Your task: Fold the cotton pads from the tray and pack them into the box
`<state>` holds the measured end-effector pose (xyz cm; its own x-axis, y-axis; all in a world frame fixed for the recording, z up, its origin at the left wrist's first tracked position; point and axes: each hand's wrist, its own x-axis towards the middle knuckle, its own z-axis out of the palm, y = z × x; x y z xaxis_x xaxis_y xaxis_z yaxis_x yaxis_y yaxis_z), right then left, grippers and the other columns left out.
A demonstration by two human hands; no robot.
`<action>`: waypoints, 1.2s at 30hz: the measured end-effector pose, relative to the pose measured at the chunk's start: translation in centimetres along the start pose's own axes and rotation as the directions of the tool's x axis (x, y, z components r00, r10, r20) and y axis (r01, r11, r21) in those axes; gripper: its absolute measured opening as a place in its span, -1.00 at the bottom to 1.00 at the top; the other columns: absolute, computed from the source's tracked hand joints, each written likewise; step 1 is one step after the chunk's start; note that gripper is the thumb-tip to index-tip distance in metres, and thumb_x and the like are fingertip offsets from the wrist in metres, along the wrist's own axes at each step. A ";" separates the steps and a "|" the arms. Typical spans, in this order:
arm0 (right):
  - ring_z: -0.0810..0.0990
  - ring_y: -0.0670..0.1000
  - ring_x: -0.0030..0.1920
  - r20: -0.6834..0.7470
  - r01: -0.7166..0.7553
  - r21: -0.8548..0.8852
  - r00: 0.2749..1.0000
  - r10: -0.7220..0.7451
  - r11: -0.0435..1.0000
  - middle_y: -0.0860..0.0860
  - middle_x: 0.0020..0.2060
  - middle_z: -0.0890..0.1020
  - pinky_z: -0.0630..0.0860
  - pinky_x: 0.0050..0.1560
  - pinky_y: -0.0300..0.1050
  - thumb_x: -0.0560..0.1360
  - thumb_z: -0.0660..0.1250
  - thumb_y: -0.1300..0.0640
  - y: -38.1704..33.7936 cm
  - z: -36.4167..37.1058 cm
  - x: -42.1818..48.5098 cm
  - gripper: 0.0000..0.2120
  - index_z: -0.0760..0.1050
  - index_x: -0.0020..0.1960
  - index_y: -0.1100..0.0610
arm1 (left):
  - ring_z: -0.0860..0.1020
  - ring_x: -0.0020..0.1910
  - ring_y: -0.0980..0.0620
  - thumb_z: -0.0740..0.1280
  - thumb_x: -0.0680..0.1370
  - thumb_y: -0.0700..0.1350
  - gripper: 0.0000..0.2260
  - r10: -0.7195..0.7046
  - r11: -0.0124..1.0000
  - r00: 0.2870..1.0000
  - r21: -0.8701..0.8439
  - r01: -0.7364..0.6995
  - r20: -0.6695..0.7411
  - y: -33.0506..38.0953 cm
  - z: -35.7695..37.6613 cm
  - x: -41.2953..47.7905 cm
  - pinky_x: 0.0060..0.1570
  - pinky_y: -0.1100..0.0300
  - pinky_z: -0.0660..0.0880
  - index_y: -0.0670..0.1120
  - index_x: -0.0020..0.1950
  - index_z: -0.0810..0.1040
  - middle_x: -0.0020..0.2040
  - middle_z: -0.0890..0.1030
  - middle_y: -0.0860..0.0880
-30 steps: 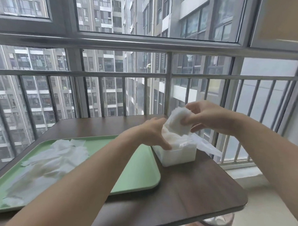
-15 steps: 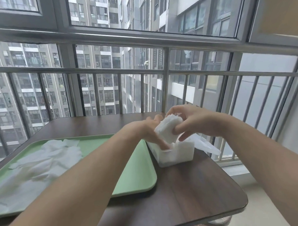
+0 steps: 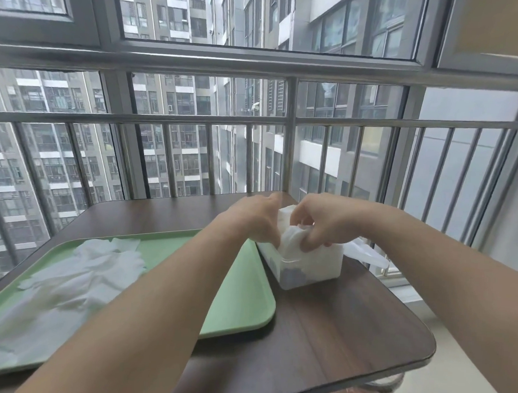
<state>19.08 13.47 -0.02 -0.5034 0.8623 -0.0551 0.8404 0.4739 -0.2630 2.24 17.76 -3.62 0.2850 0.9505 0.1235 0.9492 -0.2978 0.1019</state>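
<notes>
A small translucent white box (image 3: 311, 265) stands on the dark wooden table just right of the green tray (image 3: 241, 296). My right hand (image 3: 322, 221) pinches a folded white cotton pad (image 3: 291, 242) and holds it down in the box's open top. My left hand (image 3: 257, 217) rests at the box's left rim, fingers curled down beside the pad; whether they grip it is hidden. A loose heap of white cotton pads (image 3: 79, 277) lies on the left half of the tray.
The table (image 3: 335, 333) has a rounded front right corner, with floor below it. A clear plastic wrapper (image 3: 365, 253) lies behind the box at the table's right edge. A metal railing (image 3: 290, 138) and windows stand close behind the table.
My right hand has come down with the folded pad, from above the box into its open top. My left hand stayed at the box's left side. The camera view shifted slightly.
</notes>
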 end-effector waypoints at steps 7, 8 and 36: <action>0.51 -0.13 -0.17 0.042 0.044 -0.157 0.998 -0.038 0.987 -0.24 -0.20 0.52 0.36 -0.24 -0.25 0.47 0.46 0.01 -1.1 0.9 0.8 -0.83 0.51 0.00 -0.15 | 0.53 0.09 -0.11 0.47 0.43 0.09 -0.39 -0.008 1.000 0.999 0.018 0.009 -0.031 -0.2 0.1 -0.2 0.10 -0.01 0.54 -0.03 0.40 0.34 0.12 0.57 -0.04; 0.48 -0.18 -0.21 0.030 0.051 -0.153 0.998 -0.047 0.987 -0.25 -0.22 0.49 0.33 -0.27 -0.26 0.47 0.47 0.00 -1.1 1.0 0.9 -0.84 0.51 -0.02 -0.15 | 0.53 0.07 -0.10 0.46 0.44 0.10 -0.42 -0.010 1.000 0.999 0.016 0.010 -0.035 -0.3 0.2 -0.2 0.08 0.00 0.54 -0.02 0.39 0.35 0.09 0.56 -0.03; 0.55 -0.17 -0.19 -0.152 0.053 -0.075 0.986 -0.064 0.996 -0.12 -0.17 0.61 0.39 -0.30 -0.29 0.55 0.36 0.11 -7.9 -0.3 0.2 -0.90 0.64 0.02 0.07 | 0.49 0.30 -0.05 0.45 0.52 0.14 -0.41 -0.134 0.941 0.991 -0.312 0.129 0.004 -6.5 -4.4 -10.0 0.34 0.00 0.41 -0.09 0.46 0.40 0.36 0.51 -0.02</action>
<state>12.42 9.95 2.31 -0.5200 0.8472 0.1094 0.8251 0.5312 -0.1922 -7.36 9.76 -1.22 0.1554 0.9823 0.1044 0.8886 -0.1851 0.4196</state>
